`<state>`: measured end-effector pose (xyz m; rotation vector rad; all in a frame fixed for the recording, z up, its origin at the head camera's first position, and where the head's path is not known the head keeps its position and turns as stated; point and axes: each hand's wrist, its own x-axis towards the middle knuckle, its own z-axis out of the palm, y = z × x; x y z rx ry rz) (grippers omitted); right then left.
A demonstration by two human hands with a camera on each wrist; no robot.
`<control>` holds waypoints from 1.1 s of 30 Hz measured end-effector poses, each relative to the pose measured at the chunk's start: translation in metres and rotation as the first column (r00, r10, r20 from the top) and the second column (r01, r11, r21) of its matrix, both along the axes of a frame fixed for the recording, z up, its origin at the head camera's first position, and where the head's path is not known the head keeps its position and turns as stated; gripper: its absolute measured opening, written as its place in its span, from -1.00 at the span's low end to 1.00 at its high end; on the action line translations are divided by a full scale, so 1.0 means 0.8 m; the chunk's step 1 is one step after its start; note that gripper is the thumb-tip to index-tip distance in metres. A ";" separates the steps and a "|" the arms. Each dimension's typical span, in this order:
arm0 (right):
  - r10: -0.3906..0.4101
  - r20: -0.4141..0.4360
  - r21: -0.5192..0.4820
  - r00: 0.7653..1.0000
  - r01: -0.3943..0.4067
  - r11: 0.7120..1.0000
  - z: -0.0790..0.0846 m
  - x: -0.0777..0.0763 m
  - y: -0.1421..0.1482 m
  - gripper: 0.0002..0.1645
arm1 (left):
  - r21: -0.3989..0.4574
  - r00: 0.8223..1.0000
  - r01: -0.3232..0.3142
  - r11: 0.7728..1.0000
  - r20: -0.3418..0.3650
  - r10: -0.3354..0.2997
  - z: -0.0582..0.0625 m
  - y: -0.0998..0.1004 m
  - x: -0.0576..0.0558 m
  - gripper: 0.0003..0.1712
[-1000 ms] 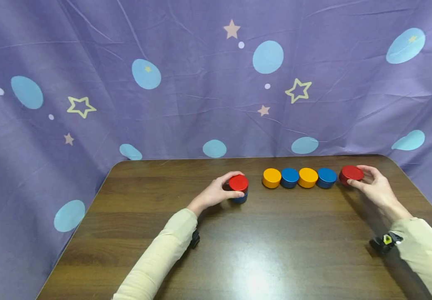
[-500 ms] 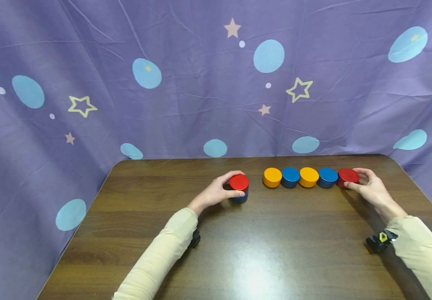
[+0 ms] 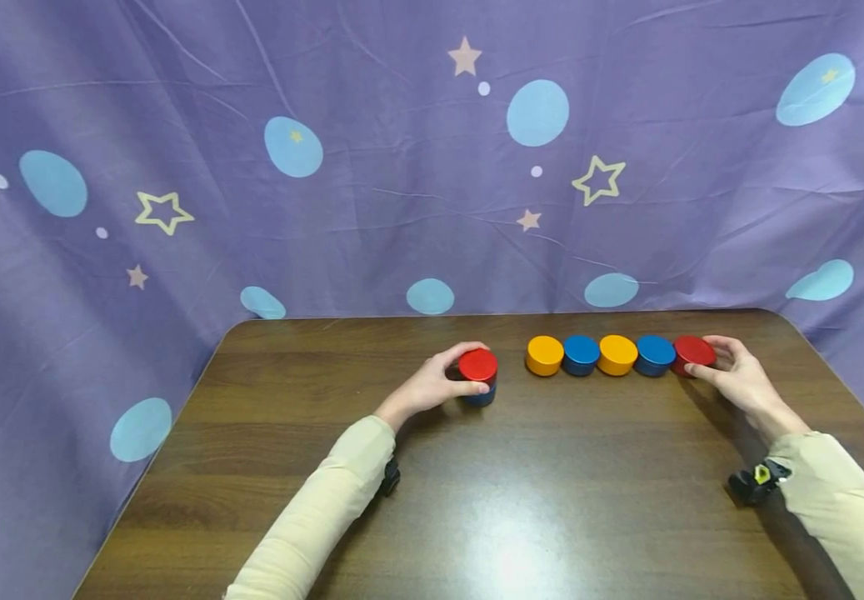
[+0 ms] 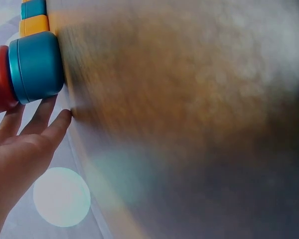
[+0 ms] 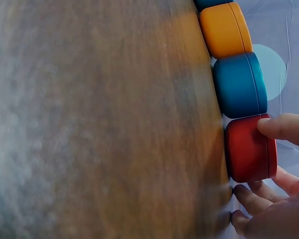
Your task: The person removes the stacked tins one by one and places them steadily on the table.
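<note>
My left hand [image 3: 435, 385] grips a round red tin [image 3: 477, 364], thumb on the near side and fingers behind. Under that tin stands a blue tin [image 4: 37, 67], which touches the table beneath it. At the right, my right hand [image 3: 746, 379] holds another red tin [image 5: 249, 149] on the table, its thumb at the lid's edge. This red tin sits against a blue tin [image 5: 241, 85], the last of a row. Leftward in that row come a yellow tin [image 3: 616, 356], a blue tin [image 3: 580, 356] and a yellow tin [image 3: 544, 357].
The brown wooden table [image 3: 372, 533] has rounded back corners, and the row of tins lies near its back edge. Behind it hangs a purple curtain [image 3: 372, 242] with stars and blue ovals. A gap separates the left stack from the row.
My right hand has slid its red tin left, closing the gap to the blue tin at the row's end. The left hand has stayed on the stack.
</note>
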<state>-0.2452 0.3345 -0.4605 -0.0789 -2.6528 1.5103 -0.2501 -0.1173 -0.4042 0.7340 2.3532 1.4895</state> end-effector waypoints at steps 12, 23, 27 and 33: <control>0.015 -0.022 0.005 1.000 -0.015 1.000 -0.001 0.000 -0.001 -0.22 | 0.009 1.000 0.005 1.000 -0.011 -0.005 -0.002 0.001 0.000 -0.33; 0.028 0.020 -0.022 0.999 -0.028 0.999 0.002 0.000 0.001 -0.07 | 0.007 1.000 0.010 1.000 -0.019 -0.010 -0.010 0.001 -0.006 -0.30; 0.016 0.015 -0.042 1.000 -0.015 0.999 0.009 0.000 0.002 -0.03 | 0.004 1.000 0.000 1.000 -0.017 0.000 -0.029 0.000 -0.017 -0.28; -0.019 -0.022 -0.096 1.000 0.017 0.995 0.027 0.003 0.002 -0.05 | 0.007 1.000 0.003 1.000 0.015 -0.004 -0.040 -0.001 -0.023 -0.25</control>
